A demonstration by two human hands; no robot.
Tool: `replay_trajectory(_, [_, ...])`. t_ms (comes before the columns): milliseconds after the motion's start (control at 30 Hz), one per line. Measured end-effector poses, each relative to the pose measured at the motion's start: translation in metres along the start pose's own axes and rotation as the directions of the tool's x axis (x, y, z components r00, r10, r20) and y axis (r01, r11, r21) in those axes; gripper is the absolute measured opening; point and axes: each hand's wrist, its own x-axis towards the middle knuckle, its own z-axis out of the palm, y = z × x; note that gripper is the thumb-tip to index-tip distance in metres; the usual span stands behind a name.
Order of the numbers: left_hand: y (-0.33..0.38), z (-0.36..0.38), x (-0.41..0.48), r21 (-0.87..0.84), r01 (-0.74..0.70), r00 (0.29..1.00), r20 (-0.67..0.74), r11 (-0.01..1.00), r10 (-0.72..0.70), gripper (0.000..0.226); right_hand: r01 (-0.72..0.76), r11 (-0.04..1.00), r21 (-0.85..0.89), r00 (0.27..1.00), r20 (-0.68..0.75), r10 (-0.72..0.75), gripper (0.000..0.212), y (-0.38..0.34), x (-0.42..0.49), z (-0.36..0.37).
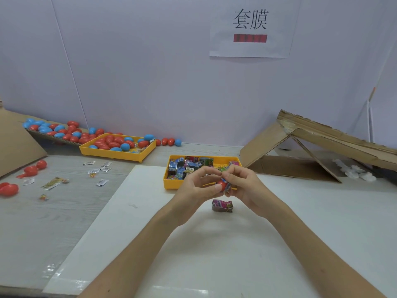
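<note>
The egg (220, 185) is held above the worktop (64, 222), just before the tray (170, 184). The left hand (196, 188) has its grip pinching the egg steady. The right hand (245, 186) has its grip pinching film (228, 187) round it, likely drawing it on. A spare sleeve (222, 205) lies beneath.

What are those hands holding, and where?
A red plastic egg. The left hand pinches its bare left end; the right hand grips the other end, where printed film seems to wrap it.

Head camera (wide-angle) looks forward and down, close over table (64, 222), facing wall (150, 82).
</note>
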Motion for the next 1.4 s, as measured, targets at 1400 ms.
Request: replay_trajectory(1400, [0.0058,-0.0080,0.0001,-0.332,0.110,0.992,-0.024,0.937,-0.125,0.039,0.075,0.997,-0.017,0.995,-0.065,-0.076,0.042,0.0037,0.0019,0.0038])
